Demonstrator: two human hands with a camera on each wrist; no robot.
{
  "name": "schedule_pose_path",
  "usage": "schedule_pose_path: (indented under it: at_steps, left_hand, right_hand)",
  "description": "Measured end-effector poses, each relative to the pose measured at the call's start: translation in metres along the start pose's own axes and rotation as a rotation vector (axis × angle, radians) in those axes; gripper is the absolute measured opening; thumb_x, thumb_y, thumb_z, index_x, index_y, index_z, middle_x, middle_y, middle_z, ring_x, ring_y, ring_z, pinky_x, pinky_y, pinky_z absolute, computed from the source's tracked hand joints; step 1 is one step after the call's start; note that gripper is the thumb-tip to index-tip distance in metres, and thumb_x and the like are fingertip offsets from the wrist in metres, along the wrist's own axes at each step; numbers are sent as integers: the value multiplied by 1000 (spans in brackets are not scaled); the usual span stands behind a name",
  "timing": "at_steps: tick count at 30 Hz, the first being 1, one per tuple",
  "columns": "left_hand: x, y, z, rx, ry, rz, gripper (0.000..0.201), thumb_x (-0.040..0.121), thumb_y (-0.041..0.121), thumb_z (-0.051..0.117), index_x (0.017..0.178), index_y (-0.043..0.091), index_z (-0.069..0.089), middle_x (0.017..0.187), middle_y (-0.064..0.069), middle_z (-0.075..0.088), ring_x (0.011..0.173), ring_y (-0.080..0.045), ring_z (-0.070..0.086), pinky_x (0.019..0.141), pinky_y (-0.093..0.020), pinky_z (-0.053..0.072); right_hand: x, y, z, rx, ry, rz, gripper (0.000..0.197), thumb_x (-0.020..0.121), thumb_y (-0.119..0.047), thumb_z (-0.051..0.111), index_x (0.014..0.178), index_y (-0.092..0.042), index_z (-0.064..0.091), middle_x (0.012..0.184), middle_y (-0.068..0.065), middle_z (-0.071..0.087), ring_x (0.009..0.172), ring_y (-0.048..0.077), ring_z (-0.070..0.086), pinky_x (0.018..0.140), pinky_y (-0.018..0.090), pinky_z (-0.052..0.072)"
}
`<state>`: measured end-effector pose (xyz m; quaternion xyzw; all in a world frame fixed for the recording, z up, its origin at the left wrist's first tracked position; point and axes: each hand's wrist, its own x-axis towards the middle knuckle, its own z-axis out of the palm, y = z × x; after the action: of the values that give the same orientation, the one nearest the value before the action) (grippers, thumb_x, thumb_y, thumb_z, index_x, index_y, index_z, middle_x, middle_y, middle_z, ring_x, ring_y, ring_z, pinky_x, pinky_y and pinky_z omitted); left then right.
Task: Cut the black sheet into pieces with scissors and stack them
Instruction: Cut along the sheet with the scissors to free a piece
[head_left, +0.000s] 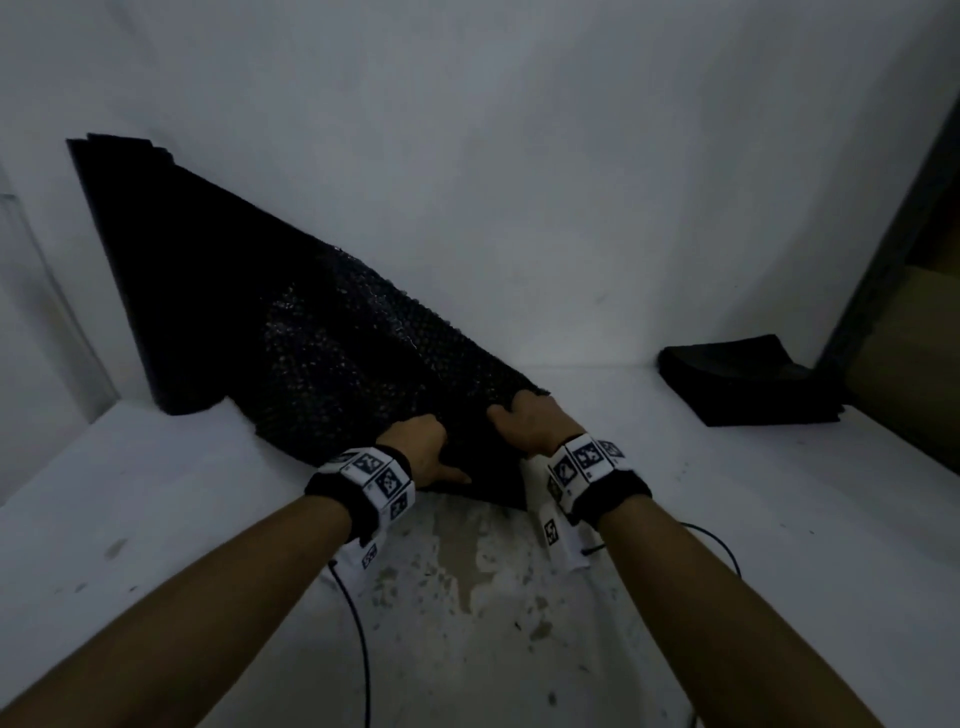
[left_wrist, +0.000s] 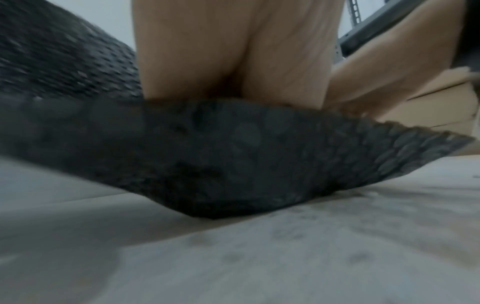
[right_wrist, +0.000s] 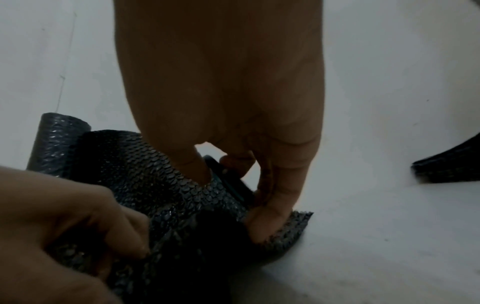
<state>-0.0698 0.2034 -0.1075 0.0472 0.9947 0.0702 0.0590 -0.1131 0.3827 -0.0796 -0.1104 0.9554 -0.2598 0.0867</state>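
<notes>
Both my left hand (head_left: 423, 447) and right hand (head_left: 530, 423) grip the black sheet's (head_left: 291, 332) near edge; uneven pulling could skew it away from the stack (head_left: 737, 379).

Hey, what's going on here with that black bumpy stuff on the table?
A person is working on a black bubbled sheet that unrolls from a roll leaning against the wall onto a white table. The left hand grips the sheet's near edge. The right hand holds the edge beside it, and its wrist view shows a dark tool there, probably the scissors. A stack of black pieces already lies at the right.
</notes>
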Motion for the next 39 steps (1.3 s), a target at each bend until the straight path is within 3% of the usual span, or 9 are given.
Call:
schedule_pose_path:
  at_steps: [7, 12, 16, 20, 23, 27, 32, 36, 39]
  left_hand:
    - [22, 29, 11, -82, 50, -50, 55, 80, 56, 73, 112, 12, 64, 116, -7, 54, 100, -27, 58, 83, -37, 53]
    - [28, 48, 16, -171, -20, 42, 44, 85, 47, 71, 119, 20, 67, 127, -4, 52, 113, -25, 51, 99, -38, 47]
    - [25, 54, -1, -220, -17, 113, 20, 85, 29, 75, 99, 14, 73, 104, -4, 69, 99, -22, 66, 85, -31, 54]
    - [24, 37, -36, -84, 267, 94, 51, 81, 29, 77, 128, 21, 61, 125, -8, 52, 116, -28, 53, 97, -37, 48]
    - [25, 17, -47, 23, 30, -34, 99, 68, 52, 85, 151, 39, 31, 154, -8, 21, 139, -42, 24, 112, -52, 36]
    - [25, 0, -33, 177, -277, -102, 128, 61, 77, 75, 155, 46, -8, 164, -6, -18, 149, -46, -4, 119, -59, 21]
    - [16, -6, -19, 145, -401, -131, 133, 51, 95, 57, 156, 42, -8, 166, -7, -7, 151, -35, 12, 119, -50, 26]
    - [6, 8, -25, 138, -379, -105, 122, 66, 86, 60, 158, 35, -1, 166, -9, -1, 151, -32, 14, 120, -43, 27]
    - [6, 18, -33, 165, -224, -54, 107, 70, 80, 65, 155, 28, 26, 154, -7, 38, 136, -28, 43, 107, -40, 44]
  right_hand:
    - [-10, 12, -10, 58, 248, -53, 32, 97, -31, 51, 107, -1, 49, 117, 28, 56, 106, 42, 58, 81, 38, 44]
    - [-11, 30, -12, -58, 201, -183, 40, 93, -26, 59, 61, -14, 38, 64, 4, 44, 67, 23, 48, 57, 26, 33]
    - [-12, 47, -14, -158, 71, -150, 24, 96, -24, 56, 82, -5, 50, 79, 11, 55, 79, 23, 54, 62, 24, 36]
    - [-11, 60, -21, -128, -24, -80, 22, 100, -26, 52, 95, -5, 51, 107, 17, 56, 109, 32, 58, 74, 24, 37]
    - [-15, 67, -29, -69, -85, -21, 64, 102, -28, 50, 149, 4, 20, 145, 23, 42, 130, 33, 47, 96, 29, 40]
    - [-19, 75, -37, -90, -175, 53, 85, 103, -37, 45, 156, -1, -11, 161, 21, 20, 144, 32, 32, 116, 33, 30]
    - [-20, 80, -43, -145, -211, 150, 53, 104, -32, 44, 147, -4, 34, 151, 19, 38, 133, 32, 44, 101, 31, 39]
    - [-13, 84, -42, -124, -161, 165, 60, 102, -33, 46, 150, -1, 28, 152, 21, 36, 134, 33, 43, 101, 31, 39]
    - [-10, 87, -42, -128, -184, 147, 67, 101, -37, 48, 151, -1, 23, 152, 21, 36, 135, 32, 42, 102, 31, 38]
